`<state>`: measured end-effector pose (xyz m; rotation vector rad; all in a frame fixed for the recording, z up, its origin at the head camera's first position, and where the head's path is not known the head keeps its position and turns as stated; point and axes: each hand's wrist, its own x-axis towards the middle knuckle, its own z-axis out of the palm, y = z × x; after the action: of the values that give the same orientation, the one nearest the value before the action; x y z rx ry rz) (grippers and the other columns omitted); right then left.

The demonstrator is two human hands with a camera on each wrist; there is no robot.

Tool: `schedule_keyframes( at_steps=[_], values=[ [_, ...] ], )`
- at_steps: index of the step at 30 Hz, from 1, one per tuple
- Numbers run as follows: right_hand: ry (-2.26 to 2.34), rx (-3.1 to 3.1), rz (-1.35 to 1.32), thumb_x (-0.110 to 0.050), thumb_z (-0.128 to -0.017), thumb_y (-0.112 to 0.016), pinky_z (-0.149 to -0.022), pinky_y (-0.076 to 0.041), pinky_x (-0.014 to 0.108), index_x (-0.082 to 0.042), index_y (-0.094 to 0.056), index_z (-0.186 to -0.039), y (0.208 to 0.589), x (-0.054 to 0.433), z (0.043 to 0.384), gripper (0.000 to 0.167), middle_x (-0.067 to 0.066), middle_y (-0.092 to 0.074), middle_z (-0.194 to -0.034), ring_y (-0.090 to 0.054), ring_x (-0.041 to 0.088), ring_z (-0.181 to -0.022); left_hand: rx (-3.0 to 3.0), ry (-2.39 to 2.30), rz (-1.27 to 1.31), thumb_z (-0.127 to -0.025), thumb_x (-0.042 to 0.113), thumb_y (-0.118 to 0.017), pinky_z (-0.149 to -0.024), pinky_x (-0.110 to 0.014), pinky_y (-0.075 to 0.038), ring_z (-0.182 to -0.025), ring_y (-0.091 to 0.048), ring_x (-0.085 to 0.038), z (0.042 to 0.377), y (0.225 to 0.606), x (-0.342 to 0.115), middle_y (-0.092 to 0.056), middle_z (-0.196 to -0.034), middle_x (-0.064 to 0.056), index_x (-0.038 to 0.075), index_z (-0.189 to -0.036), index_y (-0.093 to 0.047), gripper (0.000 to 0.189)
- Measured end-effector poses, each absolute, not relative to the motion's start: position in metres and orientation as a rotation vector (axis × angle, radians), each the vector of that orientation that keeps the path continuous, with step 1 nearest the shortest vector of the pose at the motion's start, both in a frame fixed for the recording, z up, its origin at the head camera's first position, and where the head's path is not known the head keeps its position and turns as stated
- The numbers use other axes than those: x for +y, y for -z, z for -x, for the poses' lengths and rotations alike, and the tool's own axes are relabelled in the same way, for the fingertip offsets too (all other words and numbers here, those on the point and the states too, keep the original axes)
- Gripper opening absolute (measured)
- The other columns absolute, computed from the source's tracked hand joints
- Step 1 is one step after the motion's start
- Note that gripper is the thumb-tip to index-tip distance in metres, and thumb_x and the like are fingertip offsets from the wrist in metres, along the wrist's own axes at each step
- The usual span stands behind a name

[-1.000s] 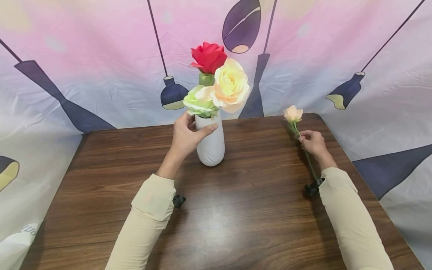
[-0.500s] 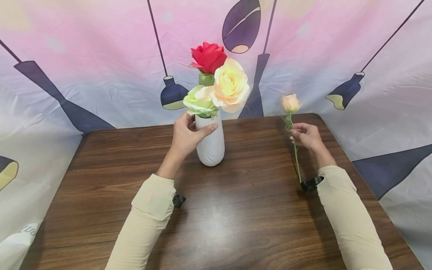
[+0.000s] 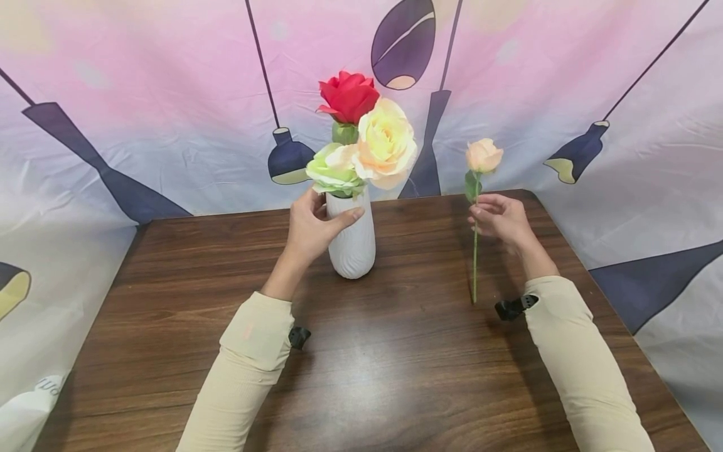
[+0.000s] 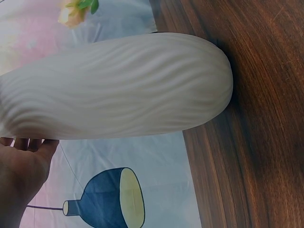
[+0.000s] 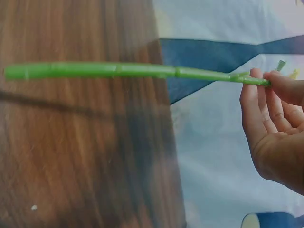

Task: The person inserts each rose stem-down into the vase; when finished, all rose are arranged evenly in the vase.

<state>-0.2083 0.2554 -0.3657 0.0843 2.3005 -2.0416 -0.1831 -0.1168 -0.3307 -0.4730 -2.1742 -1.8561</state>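
A white vase with wavy ridges stands upright on the table, holding a red rose, a cream-yellow rose and a pale green flower. My left hand grips the vase near its rim, thumb across the front; its other fingers are partly hidden behind. Out to the right, my right hand pinches the green stem of a peach rose between thumb and fingers. This rose is upright, bloom on top, apart from the vase. In the left wrist view, the vase's base meets the wood.
The brown wooden table ends at a back edge just behind the vase. A fabric backdrop printed with lamps hangs close behind it and down both sides. Small black cameras sit on both wrists.
My right hand has lifted the peach rose and moved it left, and the stem has swung from slanted to nearly vertical. My left hand and the vase have stayed put.
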Motion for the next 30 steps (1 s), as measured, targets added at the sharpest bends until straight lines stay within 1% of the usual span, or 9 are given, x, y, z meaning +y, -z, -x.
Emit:
schedule_keyframes(
  at_steps=[6,9,14,19,25,28,30],
  values=[
    [2.111,2.253,-0.072,-0.008,-0.096,-0.068,-0.068,-0.06,0.017,-0.018,-0.063,-0.109,0.351,0.243,0.203,0.017,-0.015,-0.073,-0.083,-0.073,-0.001,-0.076,-2.171,1.87,0.47,-0.079,0.008,-0.084,-0.098,-0.042,-0.059,-0.116,-0.067,-0.025,0.183,0.331,-0.116,-0.068,-0.129,-0.016,0.004,-0.135,-0.06,0.06],
    [2.13,2.243,-0.062,-0.009,-0.097,-0.068,-0.071,-0.06,0.015,-0.017,-0.063,-0.11,0.345,0.237,0.2,0.017,-0.016,-0.073,-0.084,-0.071,-0.001,-0.078,-2.167,1.874,0.471,-0.079,0.007,-0.084,-0.097,-0.042,-0.059,-0.116,-0.067,-0.025,0.183,0.331,-0.116,-0.068,-0.129,-0.016,0.004,-0.135,-0.06,0.06],
    [2.248,2.149,-0.017,-0.006,-0.095,-0.069,-0.072,-0.061,0.018,-0.016,-0.064,-0.105,0.338,0.226,0.198,0.015,-0.012,-0.074,-0.086,-0.072,0.002,-0.079,-2.165,1.874,0.469,-0.079,0.008,-0.084,-0.099,-0.044,-0.058,-0.117,-0.066,-0.025,0.184,0.331,-0.116,-0.067,-0.129,-0.016,0.004,-0.135,-0.06,0.061],
    [2.413,2.004,0.091,0.0,-0.094,-0.068,-0.07,-0.062,0.021,-0.013,-0.067,-0.101,0.331,0.215,0.195,0.014,-0.006,-0.075,-0.085,-0.073,0.006,-0.077,-2.174,1.866,0.461,-0.079,0.008,-0.085,-0.099,-0.044,-0.058,-0.117,-0.066,-0.025,0.183,0.331,-0.117,-0.067,-0.13,-0.015,0.005,-0.135,-0.06,0.061],
    [2.647,1.811,0.193,-0.001,-0.094,-0.068,-0.066,-0.063,0.023,-0.01,-0.064,-0.097,0.319,0.203,0.191,0.01,-0.001,-0.074,-0.086,-0.072,0.009,-0.074,-2.175,1.858,0.464,-0.08,0.009,-0.084,-0.1,-0.045,-0.058,-0.117,-0.066,-0.026,0.183,0.331,-0.117,-0.067,-0.13,-0.015,0.005,-0.136,-0.06,0.061],
    [2.758,1.714,0.257,0.0,-0.096,-0.065,-0.064,-0.063,0.024,-0.01,-0.061,-0.094,0.313,0.197,0.19,0.011,0.001,-0.074,-0.085,-0.07,0.011,-0.073,-2.174,1.852,0.468,-0.08,0.009,-0.084,-0.1,-0.047,-0.057,-0.118,-0.066,-0.026,0.182,0.331,-0.117,-0.067,-0.13,-0.015,0.005,-0.136,-0.06,0.061],
    [2.798,1.709,0.295,0.0,-0.098,-0.061,-0.063,-0.062,0.024,-0.012,-0.06,-0.092,0.31,0.192,0.189,0.014,0.001,-0.074,-0.084,-0.07,0.011,-0.073,-2.172,1.852,0.472,-0.08,0.009,-0.084,-0.1,-0.047,-0.057,-0.118,-0.066,-0.026,0.183,0.331,-0.117,-0.067,-0.13,-0.015,0.005,-0.136,-0.06,0.061]
  ],
)
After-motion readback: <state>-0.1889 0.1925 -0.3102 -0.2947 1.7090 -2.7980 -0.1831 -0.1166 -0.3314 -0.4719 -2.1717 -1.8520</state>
